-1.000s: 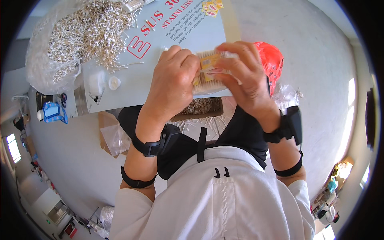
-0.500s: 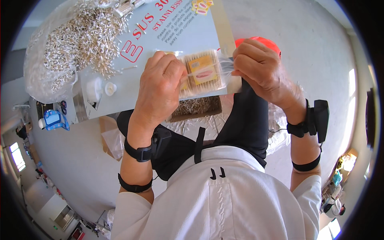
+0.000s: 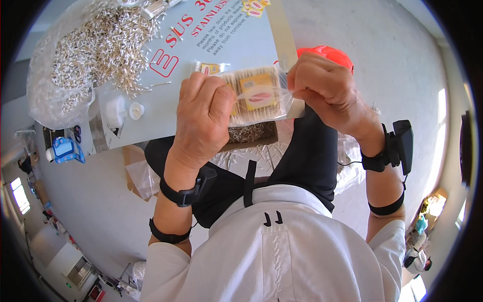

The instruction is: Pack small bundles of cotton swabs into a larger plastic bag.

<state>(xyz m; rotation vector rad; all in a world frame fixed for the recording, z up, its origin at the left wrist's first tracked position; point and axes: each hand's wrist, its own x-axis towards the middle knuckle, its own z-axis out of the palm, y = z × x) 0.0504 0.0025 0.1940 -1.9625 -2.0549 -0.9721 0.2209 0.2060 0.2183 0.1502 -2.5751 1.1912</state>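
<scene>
A clear plastic bag [image 3: 282, 100] filled with packs of cotton swabs is stretched between my two hands above the table's near edge. Through the film shows a bundle of swabs [image 3: 257, 111] with a yellow label [image 3: 257, 90]. My left hand [image 3: 204, 113] is closed on the bag's left side, its fingers curled inward. At the opposite end my right hand [image 3: 324, 88] pinches the gathered film between thumb and fingers. Just beyond my left hand, a small swab packet [image 3: 209, 68] with a yellow label lies on the table.
Loose cotton swabs [image 3: 128, 55] spill from a large clear bag [image 3: 43, 95] at the table's left. Yellow labels [image 3: 255, 7] lie at the far edge. A blue-and-white pack [image 3: 68, 150] sits by the left corner. An open box of swabs [image 3: 254, 133] stands below the table edge.
The right end of the bag is drawn tighter and twisted toward my right hand. My left hand has shifted slightly nearer, uncovering more of the small swab packet behind it.
</scene>
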